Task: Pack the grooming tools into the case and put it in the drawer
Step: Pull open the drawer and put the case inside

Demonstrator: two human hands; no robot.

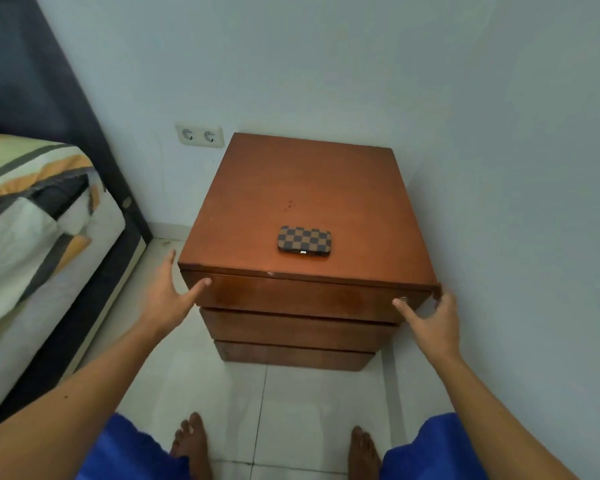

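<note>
A small checkered brown-and-black case (304, 240) lies closed on top of a wooden nightstand (302, 188), near its front edge. The top drawer (298, 297) sits below it, its front flush or nearly so. My left hand (174, 294) rests at the drawer's left end, fingers spread, thumb on the drawer front. At the right end is my right hand (430, 317), its thumb on the front near a small keyhole and its fingers around the corner. No loose grooming tools are visible.
Two lower drawers (298, 332) sit under the top one. A bed with a striped sheet (32, 216) stands to the left, a wall socket (200, 136) behind. White walls close in at the back and right. My bare feet stand on white tiles (291, 393).
</note>
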